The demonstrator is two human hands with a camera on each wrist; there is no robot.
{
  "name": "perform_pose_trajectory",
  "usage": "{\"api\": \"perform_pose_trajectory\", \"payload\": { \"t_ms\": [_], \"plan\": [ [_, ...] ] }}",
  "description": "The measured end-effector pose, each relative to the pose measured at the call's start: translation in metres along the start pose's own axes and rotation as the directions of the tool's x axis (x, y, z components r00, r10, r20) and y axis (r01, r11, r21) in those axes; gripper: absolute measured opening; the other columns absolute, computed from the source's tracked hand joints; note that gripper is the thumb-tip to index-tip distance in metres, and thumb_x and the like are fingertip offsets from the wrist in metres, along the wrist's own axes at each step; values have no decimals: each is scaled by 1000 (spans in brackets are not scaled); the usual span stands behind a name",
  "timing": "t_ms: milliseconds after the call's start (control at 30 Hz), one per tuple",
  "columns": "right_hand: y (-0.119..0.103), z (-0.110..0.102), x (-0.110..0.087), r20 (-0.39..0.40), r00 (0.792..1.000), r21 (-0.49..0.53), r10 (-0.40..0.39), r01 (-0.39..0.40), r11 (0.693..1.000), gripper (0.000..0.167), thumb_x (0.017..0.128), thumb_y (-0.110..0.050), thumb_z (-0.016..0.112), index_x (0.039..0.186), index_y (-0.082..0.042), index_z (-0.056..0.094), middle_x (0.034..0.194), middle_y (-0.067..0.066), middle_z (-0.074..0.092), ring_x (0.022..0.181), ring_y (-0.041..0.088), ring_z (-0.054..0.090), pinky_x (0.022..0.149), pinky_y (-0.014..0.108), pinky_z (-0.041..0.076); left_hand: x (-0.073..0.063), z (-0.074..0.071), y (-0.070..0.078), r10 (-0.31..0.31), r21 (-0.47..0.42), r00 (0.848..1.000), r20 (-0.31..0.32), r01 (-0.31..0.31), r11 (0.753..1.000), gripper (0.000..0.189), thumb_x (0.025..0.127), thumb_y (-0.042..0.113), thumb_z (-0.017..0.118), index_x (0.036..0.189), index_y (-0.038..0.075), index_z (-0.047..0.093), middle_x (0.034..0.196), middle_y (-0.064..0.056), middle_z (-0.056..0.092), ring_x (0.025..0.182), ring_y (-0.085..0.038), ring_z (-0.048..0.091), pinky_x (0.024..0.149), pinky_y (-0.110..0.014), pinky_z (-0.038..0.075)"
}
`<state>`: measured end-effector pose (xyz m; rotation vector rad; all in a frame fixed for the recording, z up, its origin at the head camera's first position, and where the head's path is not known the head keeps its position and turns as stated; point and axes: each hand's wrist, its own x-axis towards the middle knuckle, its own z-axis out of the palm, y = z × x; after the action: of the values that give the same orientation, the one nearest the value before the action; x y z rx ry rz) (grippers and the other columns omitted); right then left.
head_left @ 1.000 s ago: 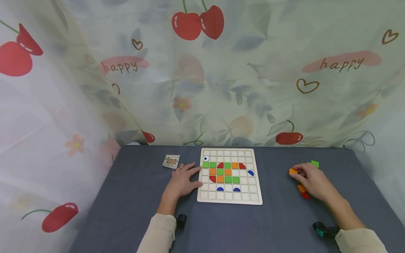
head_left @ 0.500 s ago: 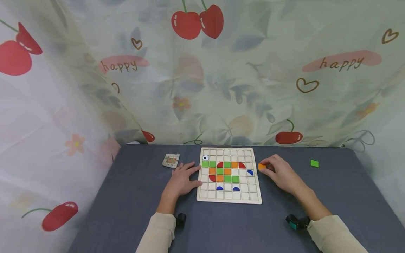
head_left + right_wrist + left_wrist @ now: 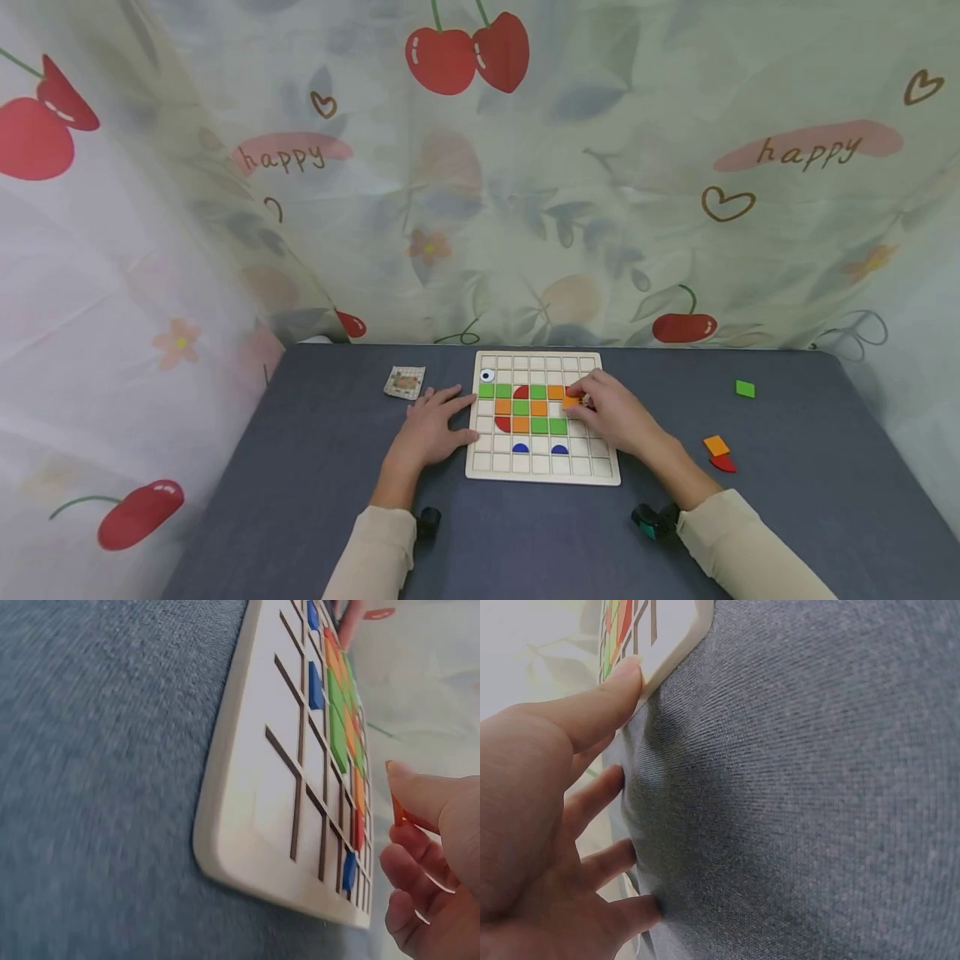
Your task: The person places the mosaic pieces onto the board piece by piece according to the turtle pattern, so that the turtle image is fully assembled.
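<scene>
A pale gridded board (image 3: 543, 472) lies on the table, bearing green, orange, red and blue tiles and a white disc with a black dot (image 3: 487, 376). My left hand (image 3: 429, 429) rests at its left edge, fingers spread. In the left wrist view the thumb (image 3: 619, 694) touches the board's rim. Over the right part of the board, my right hand (image 3: 621, 414) pinches an orange square tile (image 3: 570, 401) between thumb and fingertips. The right wrist view shows this tile (image 3: 396, 799) held edge-on, above the board. The right hand covers some cells on that side.
To the right lie an orange tile (image 3: 716, 446), a red rounded piece (image 3: 723, 463) touching it, and a green tile (image 3: 745, 389) farther back. A small picture card (image 3: 405, 382) lies left of the board. A printed curtain (image 3: 480, 208) hangs behind the table (image 3: 525, 542).
My right hand has picked up an orange tile from the table at the right and carried it left over the board. The left hand stays at the board's edge.
</scene>
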<state>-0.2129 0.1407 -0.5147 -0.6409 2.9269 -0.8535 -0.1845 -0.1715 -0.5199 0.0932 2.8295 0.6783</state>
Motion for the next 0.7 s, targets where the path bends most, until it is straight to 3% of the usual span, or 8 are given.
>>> {"api": "perform_pose_trajectory", "payload": {
  "t_ms": [133,400,700],
  "plan": [
    [-4,5,5,-1,1000,-11,-21,21,1000,27,92,-28,77,113,-11,74,106,3,62,83,12,53,76,30,51,0,0,0,1,6,1000,1,-1,1000,66,91,45,76,151,32,52,165,-2,39,158,-44,19,125,-69,18],
    [-9,11,11,14,1000,-3,-24,24,1000,29,93,-29,77,115,-11,74,107,1,62,95,16,60,89,38,57,0,1,-1,-1,3,1000,-8,1,1000,66,91,44,76,151,32,52,165,-2,39,158,-43,19,125,-68,18],
    [-10,18,12,18,1000,-23,-19,19,1000,23,93,-28,77,111,-14,75,104,1,61,91,13,58,84,34,55,0,1,-1,3,3,1000,-7,-3,1000,66,90,43,77,150,32,52,164,-3,40,157,-45,20,125,-69,18]
  ]
}}
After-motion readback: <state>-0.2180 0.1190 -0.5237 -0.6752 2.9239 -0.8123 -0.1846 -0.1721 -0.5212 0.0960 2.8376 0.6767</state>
